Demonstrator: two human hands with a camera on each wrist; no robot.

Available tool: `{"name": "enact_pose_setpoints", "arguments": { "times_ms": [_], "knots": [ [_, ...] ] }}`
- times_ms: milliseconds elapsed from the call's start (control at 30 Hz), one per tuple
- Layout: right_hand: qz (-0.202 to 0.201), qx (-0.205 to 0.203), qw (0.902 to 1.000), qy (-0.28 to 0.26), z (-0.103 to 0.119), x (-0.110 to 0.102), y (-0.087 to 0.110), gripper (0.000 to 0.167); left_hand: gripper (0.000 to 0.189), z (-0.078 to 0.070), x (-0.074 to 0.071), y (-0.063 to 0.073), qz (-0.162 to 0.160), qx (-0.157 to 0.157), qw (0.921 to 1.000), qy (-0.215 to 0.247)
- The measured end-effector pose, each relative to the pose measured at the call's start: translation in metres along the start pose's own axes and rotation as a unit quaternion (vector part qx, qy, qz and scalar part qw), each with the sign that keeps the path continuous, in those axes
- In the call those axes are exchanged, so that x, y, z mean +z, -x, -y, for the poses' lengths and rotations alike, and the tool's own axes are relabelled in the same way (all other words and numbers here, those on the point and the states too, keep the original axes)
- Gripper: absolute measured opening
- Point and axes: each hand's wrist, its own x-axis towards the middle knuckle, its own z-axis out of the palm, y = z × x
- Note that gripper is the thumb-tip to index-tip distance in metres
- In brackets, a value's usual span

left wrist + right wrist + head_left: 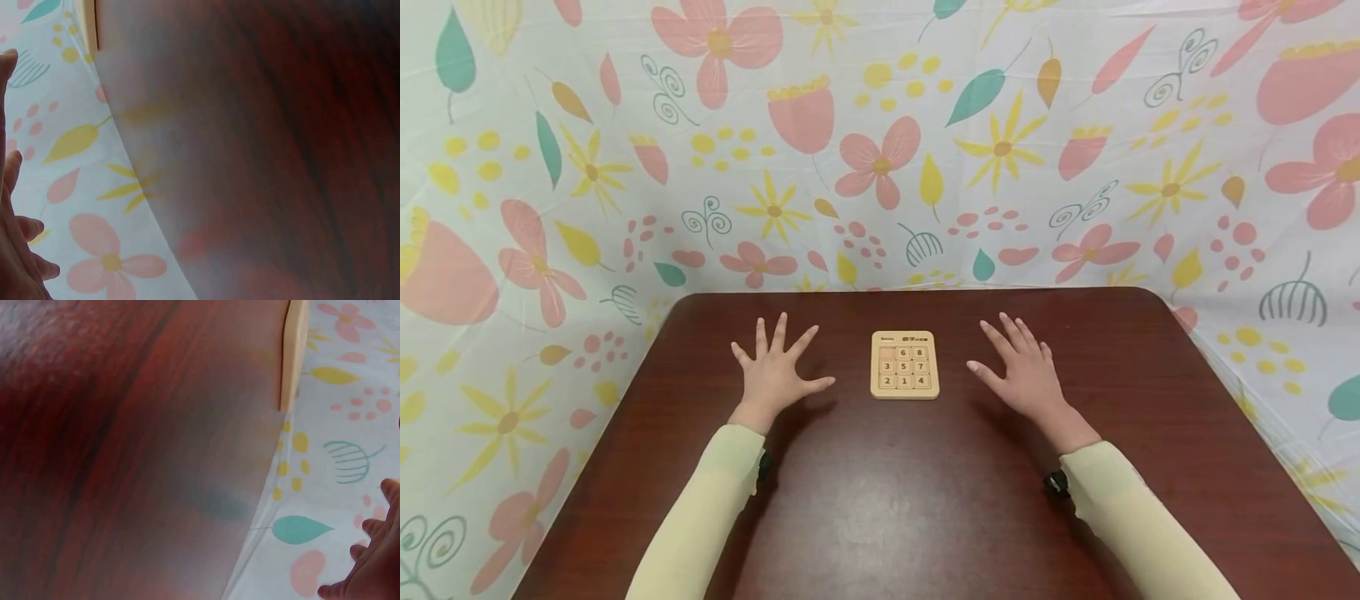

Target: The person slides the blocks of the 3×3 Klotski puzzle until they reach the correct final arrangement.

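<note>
A wooden number slide puzzle (904,365) lies flat on the dark table between the two hands. Its tiles read 6 8, then 3 5 7, then 2 1 4, with the top left slot vacant. To its left, my left hand (773,372) is held with fingers spread wide, touching no object. My right hand (1024,372) is on the other side, fingers extended and thumb toward the puzzle, also holding nothing. In the left wrist view, part of the left hand (19,244) shows at the edge; the right wrist view shows right-hand fingertips (356,551) and the puzzle's side (294,356).
The reddish-brown wooden table (865,500) has rounded far corners. Behind and beside it hangs a white cloth (865,242) printed with flowers and leaves. A black band (1057,483) shows at the right wrist, below a pale yellow sleeve (1138,517).
</note>
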Motion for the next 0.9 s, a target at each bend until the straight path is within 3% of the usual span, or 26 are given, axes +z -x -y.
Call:
{"name": "enact_pose_setpoints", "arguments": {
  "times_ms": [367, 900],
  "knots": [
    [0.048, -0.034, 0.9983, 0.004, 0.003, 0.011, -0.008, 0.073, 0.097, -0.008, 0.010, -0.006, 0.017, 0.020, 0.9996, -0.010],
    [0.112, -0.078, 0.9905, 0.018, 0.013, 0.028, -0.019, 0.072, 0.101, -0.027, 0.029, -0.020, 0.083, 0.061, 0.9947, -0.001]
  ]
}}
